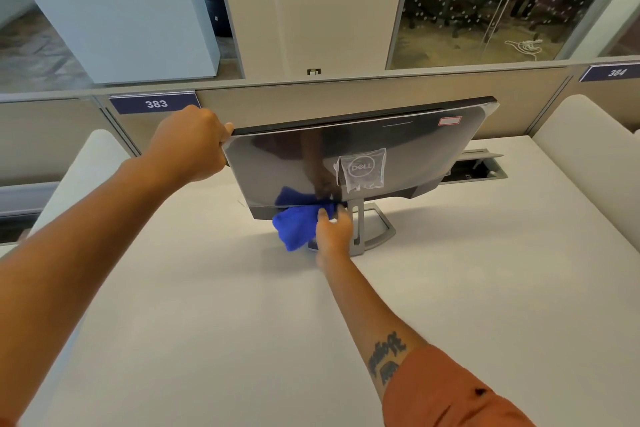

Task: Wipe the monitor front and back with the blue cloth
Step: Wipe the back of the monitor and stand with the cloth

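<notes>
The monitor (408,152) stands on the white desk with its glossy dark back turned toward me, a plastic-covered logo at its middle. My left hand (194,146) grips the monitor's upper left corner. My right hand (332,230) holds the bunched blue cloth (296,225) against the monitor's lower edge, just left of the grey stand (369,229). The cloth and my arm are mirrored in the shiny back panel. The screen side faces away and is hidden.
The white desk (225,322) spreads out toward me. Behind the monitor an open cable hatch (474,170) sits in the desk. Beige partitions carry labels 383 (156,103) and 384 (616,72). White side dividers (581,135) flank the desk.
</notes>
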{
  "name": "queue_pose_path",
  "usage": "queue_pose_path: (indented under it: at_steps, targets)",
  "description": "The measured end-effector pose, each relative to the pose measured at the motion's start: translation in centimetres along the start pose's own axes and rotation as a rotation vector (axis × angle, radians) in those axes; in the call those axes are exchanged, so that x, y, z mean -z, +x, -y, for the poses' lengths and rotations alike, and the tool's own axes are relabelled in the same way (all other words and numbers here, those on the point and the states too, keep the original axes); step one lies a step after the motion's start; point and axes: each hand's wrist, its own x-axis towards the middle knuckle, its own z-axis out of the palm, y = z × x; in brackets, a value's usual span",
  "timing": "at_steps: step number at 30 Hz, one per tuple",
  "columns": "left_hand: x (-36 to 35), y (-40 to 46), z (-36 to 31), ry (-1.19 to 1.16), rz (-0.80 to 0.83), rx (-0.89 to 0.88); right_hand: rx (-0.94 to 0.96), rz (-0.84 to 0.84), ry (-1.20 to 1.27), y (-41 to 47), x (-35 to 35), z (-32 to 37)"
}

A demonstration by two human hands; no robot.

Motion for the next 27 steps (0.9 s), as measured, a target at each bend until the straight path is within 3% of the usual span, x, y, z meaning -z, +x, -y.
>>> queue_pose_path:
  at_steps: [2,5,7,10,15,19,24,27]
  targets:
    - [0.0,0.1,0.1,0.007,0.000,0.002,-0.014,0.039,-0.003,-0.3,-1.8,-0.9]
    - [0.1,0.1,0.0,0.030,0.023,-0.006,0.009,0.246,-0.230,-1.5,-3.3,-3.0]
    - [0.1,0.1,0.1,0.026,0.037,-0.014,0.010,0.181,-0.170,-0.8,-3.4,-3.5]
    - [-0.1,0.2,0.4,0.022,0.042,-0.014,-0.054,-0.080,0.092,0.9,-2.8,-1.8]
    - [-0.1,0.4,0.6,0.006,0.023,-0.031,-0.038,0.198,-0.218,-0.4,-3.3,-2.6]
    - [-0.2,0.5,0.7,0.015,0.015,-0.053,-0.052,0.013,-0.003,0.8,-3.0,-1.8]
    - [-0.3,0.6,0.8,-0.020,0.002,-0.064,0.051,0.377,-0.373,-1.3,-3.3,-2.8]
    - [-0.2,0.6,0.7,-0.031,0.004,-0.058,-0.048,0.586,-0.422,-1.1,-0.8,-3.7]
